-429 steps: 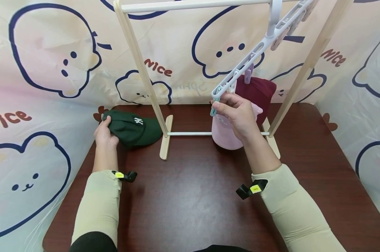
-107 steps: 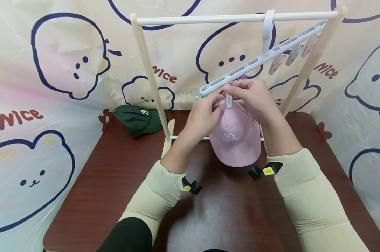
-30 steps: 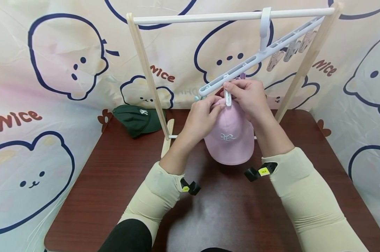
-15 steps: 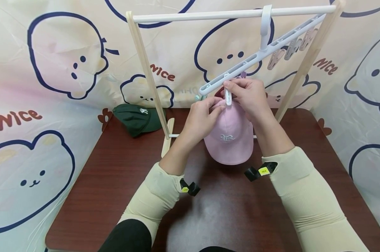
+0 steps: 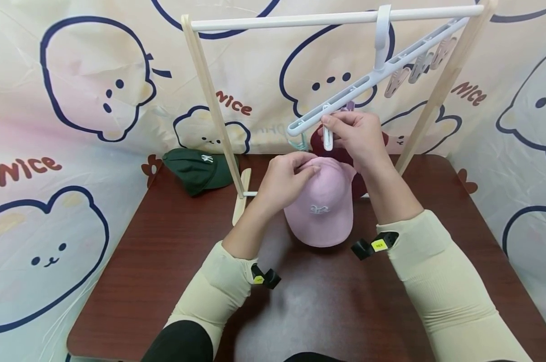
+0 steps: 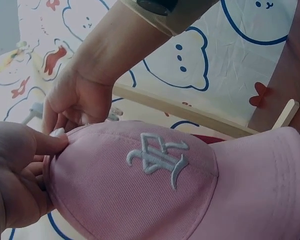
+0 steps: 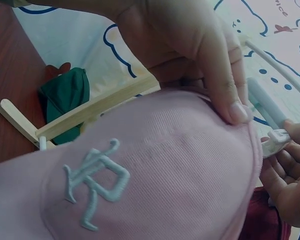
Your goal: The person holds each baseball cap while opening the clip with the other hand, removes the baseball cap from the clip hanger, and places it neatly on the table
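Observation:
A pink cap (image 5: 322,193) with pale embroidery hangs brim down from my left hand (image 5: 282,181), which pinches its edge between thumb and fingers. In the left wrist view that pinch is at the rim of the pink cap (image 6: 115,170). Just above it, my right hand (image 5: 361,141) pinches a white clip (image 5: 328,138) on the white hanger (image 5: 352,93). A gap separates clip and cap in the head view. Behind them a maroon cap (image 5: 360,185) is partly hidden, close to a purple clip (image 5: 348,106). A teal clip (image 5: 300,143) dangles at the hanger's near end.
The hanger hooks over the white rod (image 5: 277,22) of a wooden rack (image 5: 211,105), slanting down toward me. Several clips, such as a pinkish one (image 5: 397,82), hang at its far end. A green cap (image 5: 200,171) lies on the brown table (image 5: 164,261), left of the rack.
Over the last half second my left hand and the pink cap have dropped slightly away from the white clip. Earlier my left hand let go of the green cap. My right hand stays at the clip.

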`<state>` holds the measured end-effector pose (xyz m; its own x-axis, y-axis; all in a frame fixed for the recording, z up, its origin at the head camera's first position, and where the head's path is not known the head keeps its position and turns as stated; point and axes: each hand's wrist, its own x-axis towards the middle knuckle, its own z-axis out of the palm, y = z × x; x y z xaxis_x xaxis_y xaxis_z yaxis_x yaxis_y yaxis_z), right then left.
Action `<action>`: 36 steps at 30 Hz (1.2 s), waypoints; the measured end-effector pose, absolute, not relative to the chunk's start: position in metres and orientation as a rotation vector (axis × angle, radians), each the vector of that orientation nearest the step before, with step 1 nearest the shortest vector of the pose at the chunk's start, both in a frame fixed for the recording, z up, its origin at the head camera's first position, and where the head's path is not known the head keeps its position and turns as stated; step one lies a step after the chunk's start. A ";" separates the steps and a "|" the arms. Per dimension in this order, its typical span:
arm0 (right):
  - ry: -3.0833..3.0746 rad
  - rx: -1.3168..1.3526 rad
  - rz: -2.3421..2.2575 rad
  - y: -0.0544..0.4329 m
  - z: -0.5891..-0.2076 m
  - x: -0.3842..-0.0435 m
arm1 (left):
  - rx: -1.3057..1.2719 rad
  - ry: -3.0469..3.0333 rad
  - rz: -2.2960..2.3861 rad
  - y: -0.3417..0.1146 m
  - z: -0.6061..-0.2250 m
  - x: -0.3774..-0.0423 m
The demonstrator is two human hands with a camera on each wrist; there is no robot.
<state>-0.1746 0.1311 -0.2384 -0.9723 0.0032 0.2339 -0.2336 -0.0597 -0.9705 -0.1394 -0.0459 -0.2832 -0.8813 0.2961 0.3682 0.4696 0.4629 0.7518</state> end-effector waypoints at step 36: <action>-2.216 0.222 2.005 0.130 -0.239 -0.171 | -0.080 -2.350 -1.978 -0.173 -0.336 -0.134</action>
<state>-0.1711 0.1298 -0.2388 -0.9786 -0.0121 0.2054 -0.2056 0.0982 -0.9737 -0.1340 -0.1733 -0.3355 -0.9963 -0.0045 0.0856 0.0836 0.1707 0.9818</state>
